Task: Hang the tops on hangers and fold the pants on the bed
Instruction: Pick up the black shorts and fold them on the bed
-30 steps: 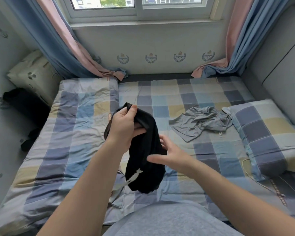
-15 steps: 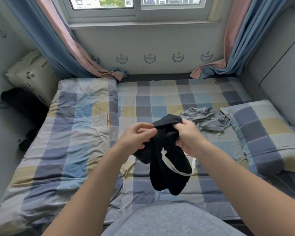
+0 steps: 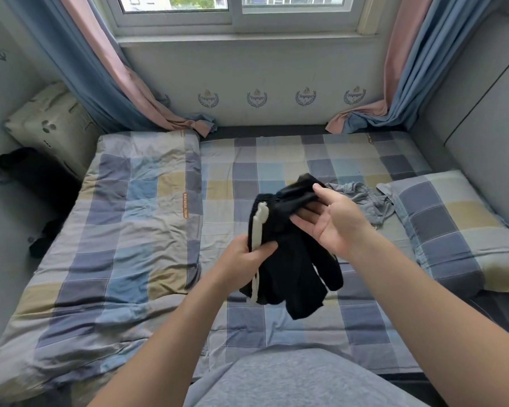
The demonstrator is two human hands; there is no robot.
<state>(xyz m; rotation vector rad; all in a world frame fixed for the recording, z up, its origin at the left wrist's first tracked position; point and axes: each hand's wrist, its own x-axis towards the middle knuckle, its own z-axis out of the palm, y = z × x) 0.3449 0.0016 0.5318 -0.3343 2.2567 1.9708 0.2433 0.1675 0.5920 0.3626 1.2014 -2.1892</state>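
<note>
Black shorts [image 3: 294, 271] with a white drawstring hang bunched above the checked bed [image 3: 276, 160]. My left hand [image 3: 244, 259] grips their left edge and the drawstring, low down. My right hand [image 3: 332, 221] pinches the upper waistband between thumb and forefinger, its other fingers spread under the cloth. Crumpled grey shorts [image 3: 362, 201] lie on the sheet behind my right hand, partly hidden by it.
A folded checked quilt [image 3: 130, 230] covers the bed's left half. A checked pillow [image 3: 459, 230] lies at the right by the padded headboard. A cream pillow [image 3: 53, 127] and dark clothes [image 3: 39, 177] sit in the gap at the left wall. Curtains hang at both window sides.
My hands have drawn apart on the black shorts: the left has dropped lower along the edge, the right has lifted and opened its fingers. The drawstring has shifted to the left side.
</note>
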